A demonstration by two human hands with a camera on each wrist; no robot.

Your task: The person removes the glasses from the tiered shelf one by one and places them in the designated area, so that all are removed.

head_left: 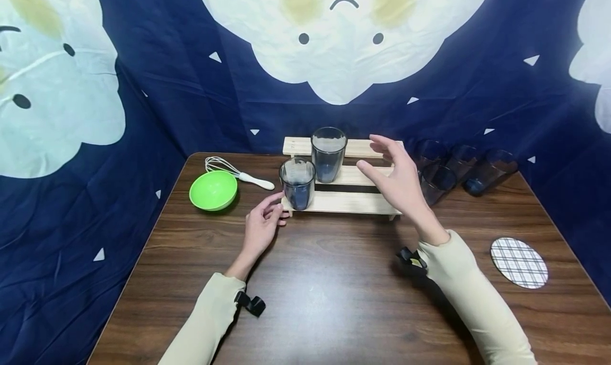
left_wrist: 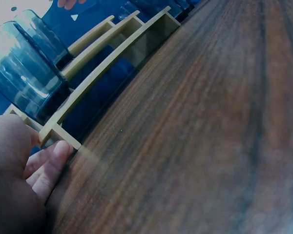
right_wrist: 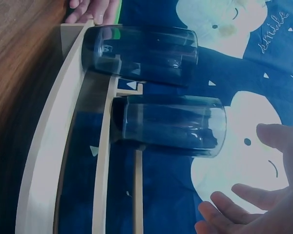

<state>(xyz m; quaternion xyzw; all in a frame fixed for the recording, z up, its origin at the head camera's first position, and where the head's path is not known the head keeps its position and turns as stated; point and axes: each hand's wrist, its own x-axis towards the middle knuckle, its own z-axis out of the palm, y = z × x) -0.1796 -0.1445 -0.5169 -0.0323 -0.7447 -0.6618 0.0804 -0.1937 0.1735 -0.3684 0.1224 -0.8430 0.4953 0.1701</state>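
Observation:
A three-tier wooden rack (head_left: pixel 353 202) stands at the back of the table. My left hand (head_left: pixel 262 224) grips its left front end, fingers curled around the corner by the leg (left_wrist: pixel 63 135). On the lowest step, at the left, a smoky glass tumbler (head_left: pixel 298 187) stands upright. A second glass tumbler (head_left: pixel 328 155) is upright on the middle step, a little to the right and behind. My right hand (head_left: pixel 398 179) is in the air over the rack's right part, thumb and fingers spread, holding nothing. In the right wrist view its fingers (right_wrist: pixel 219 207) are apart from the nearer tumbler.
Several dark glass tumblers (head_left: pixel 491 168) are grouped right of the rack at the table's back. A checked round coaster (head_left: pixel 519 262) lies at the right. Left of the rack are a green bowl (head_left: pixel 213 190) and a white-handled whisk (head_left: pixel 255 181). A blue patterned cloth (head_left: pixel 181 89) hangs behind.

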